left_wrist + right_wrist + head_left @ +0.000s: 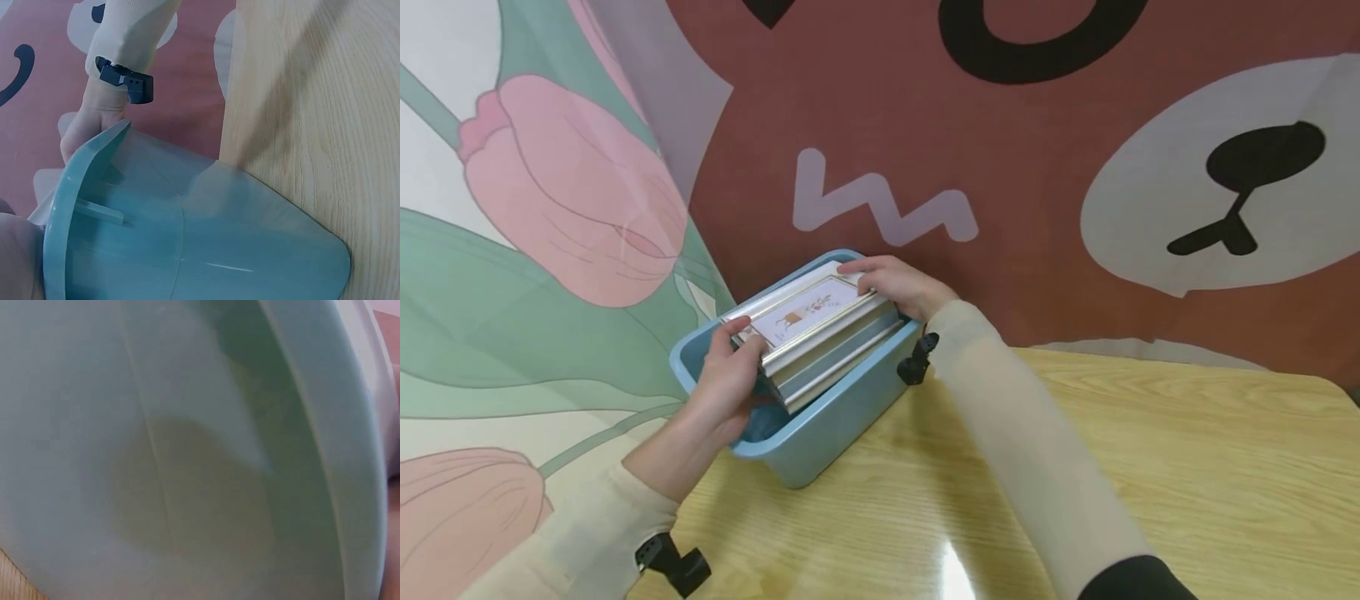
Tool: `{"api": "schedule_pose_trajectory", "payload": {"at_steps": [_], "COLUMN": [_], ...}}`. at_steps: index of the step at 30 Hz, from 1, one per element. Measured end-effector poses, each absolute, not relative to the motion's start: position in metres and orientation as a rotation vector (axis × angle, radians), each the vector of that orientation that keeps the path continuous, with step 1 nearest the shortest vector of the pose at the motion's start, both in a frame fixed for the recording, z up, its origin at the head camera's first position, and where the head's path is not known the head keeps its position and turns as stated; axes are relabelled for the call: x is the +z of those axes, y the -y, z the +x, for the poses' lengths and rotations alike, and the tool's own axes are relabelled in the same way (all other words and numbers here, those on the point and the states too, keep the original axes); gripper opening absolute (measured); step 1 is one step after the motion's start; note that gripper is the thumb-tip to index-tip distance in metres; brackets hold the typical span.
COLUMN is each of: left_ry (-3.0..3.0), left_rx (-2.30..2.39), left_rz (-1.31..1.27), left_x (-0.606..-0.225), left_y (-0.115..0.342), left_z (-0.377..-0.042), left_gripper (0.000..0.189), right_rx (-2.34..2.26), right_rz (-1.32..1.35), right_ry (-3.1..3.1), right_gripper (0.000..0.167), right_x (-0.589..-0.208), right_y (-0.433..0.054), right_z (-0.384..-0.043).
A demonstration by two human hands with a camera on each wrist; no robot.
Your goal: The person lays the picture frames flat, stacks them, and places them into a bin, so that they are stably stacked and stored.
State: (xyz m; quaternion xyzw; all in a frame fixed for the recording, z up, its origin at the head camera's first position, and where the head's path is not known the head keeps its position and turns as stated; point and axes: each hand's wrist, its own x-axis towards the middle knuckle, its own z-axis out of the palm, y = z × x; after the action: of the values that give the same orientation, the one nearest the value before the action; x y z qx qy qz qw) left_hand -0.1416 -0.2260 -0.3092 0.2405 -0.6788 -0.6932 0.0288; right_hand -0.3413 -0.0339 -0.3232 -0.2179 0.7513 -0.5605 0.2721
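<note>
A blue plastic bin stands on the table and holds a stack of silver-edged picture frames. The top picture frame shows a small drawing on white; other frame edges are visible beneath it. At the near left end, my left hand grips the top frame with its thumb on the border. My right hand holds the opposite end, fingers over the frame's corner. In the left wrist view the bin's side covers most of the stack. The right wrist view is nearly filled by the bin wall.
The wooden table extends to the right and front of the bin. Behind it hangs a brown cloth with a cartoon face. A flower-patterned cloth hangs at the left, close to the bin.
</note>
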Motion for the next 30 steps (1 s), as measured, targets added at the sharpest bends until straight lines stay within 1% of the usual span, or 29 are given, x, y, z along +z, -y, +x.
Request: {"api": "schedule_pose_trajectory", "payload": {"at_steps": [6, 21, 28, 30], "left_ry": [2.121, 2.177, 2.139, 2.138], "left_rx": [-2.126, -2.121, -2.239, -2.260], "left_rz": [0.742, 0.809, 0.798, 0.813], "left_x": [-0.3125, -0.3135, -0.3130, -0.3127], "left_y": [0.2267, 0.2265, 0.2263, 0.2265], "left_z": [-0.1440, -0.1499, -0.1510, -0.1510], "left_gripper": [0.077, 0.076, 0.084, 0.086], "right_rx": [-1.443, -1.311, -1.110, -1.065], "right_rz": [-0.591, -0.626, -0.700, -0.719], "right_ry": [-2.054, -2.072, -2.095, -2.094], "right_gripper": [0.054, 0.062, 0.067, 0.066], "right_x": [-0.3248, -0.3240, -0.3231, -0.3228], "right_y": [0.0354, 0.0389, 0.0401, 0.0418], "right_z": [-0.3411, -0.3431, -0.3438, -0.3436]}}
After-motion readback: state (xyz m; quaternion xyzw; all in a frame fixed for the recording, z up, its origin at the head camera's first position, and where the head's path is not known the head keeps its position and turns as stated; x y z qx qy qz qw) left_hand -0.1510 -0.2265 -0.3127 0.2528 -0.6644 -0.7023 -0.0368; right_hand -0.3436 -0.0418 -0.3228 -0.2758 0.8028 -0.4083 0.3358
